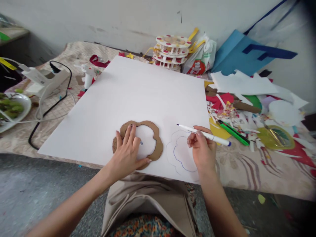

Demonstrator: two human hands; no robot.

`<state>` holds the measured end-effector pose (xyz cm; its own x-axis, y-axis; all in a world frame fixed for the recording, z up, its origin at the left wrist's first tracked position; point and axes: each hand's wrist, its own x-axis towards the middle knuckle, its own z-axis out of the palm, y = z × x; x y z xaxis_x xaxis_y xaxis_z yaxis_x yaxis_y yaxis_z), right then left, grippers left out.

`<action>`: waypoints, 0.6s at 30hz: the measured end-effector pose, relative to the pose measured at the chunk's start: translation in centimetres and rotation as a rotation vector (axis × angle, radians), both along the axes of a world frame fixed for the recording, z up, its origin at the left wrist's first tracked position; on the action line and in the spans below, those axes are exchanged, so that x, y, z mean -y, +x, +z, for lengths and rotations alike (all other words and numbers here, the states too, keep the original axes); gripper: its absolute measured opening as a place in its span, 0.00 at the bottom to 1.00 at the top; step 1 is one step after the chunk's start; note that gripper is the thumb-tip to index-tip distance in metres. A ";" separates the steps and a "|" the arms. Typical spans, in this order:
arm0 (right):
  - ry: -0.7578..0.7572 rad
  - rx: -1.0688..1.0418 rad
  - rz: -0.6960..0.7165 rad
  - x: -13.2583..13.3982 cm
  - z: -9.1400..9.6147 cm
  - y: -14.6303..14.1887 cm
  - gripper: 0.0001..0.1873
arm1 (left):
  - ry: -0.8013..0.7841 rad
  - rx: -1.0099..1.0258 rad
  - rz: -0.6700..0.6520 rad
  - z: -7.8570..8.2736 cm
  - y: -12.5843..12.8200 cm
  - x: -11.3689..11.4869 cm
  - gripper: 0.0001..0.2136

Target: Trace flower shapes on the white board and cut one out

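A large white board lies across the table in front of me. On its near edge rests a brown cardboard ring with a wavy, flower-like outline. My left hand lies over the ring's left side, fingers spread, pressing on it. In my right hand is a white marker with a blue end, its dark tip pointing left above the board. Under that hand a wavy outline is drawn on the board, partly in blue; the hand hides its right side.
Left are a glue gun, a power strip with cables, and a plate of green fruit. Behind stand a tiered white model and a blue bag. Right lie paper scraps, a green cutter and a yellow tape roll.
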<state>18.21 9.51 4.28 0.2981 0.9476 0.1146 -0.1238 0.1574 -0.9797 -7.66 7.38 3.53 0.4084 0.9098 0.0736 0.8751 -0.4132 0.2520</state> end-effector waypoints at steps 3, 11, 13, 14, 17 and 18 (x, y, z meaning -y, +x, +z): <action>-0.001 0.009 0.009 -0.1 -0.1 -0.1 0.07 | -0.005 0.008 -0.005 0.0 0.0 -0.4 0.21; -0.011 -0.008 -0.003 -0.2 -0.1 0.1 0.07 | -0.020 -0.022 -0.008 0.1 0.0 -0.5 0.23; -0.010 -0.027 -0.009 -0.3 0.1 0.2 0.07 | -0.018 -0.028 -0.009 0.0 0.0 -0.6 0.23; -0.007 -0.031 -0.011 -0.4 0.2 0.2 0.07 | -0.017 -0.029 -0.010 0.0 0.0 -0.6 0.23; -0.001 -0.026 -0.016 -0.6 0.4 0.4 0.07 | -0.016 -0.028 -0.010 0.0 -0.1 -0.6 0.23; -0.003 -0.027 -0.017 -0.6 0.4 0.5 0.07 | -0.018 -0.029 -0.011 0.0 -0.1 -0.6 0.23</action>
<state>18.73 10.11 4.67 0.3171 0.9427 0.1039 -0.1475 0.1572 -0.9765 -7.72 7.96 3.53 0.4200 0.9064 0.0452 0.8777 -0.4184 0.2338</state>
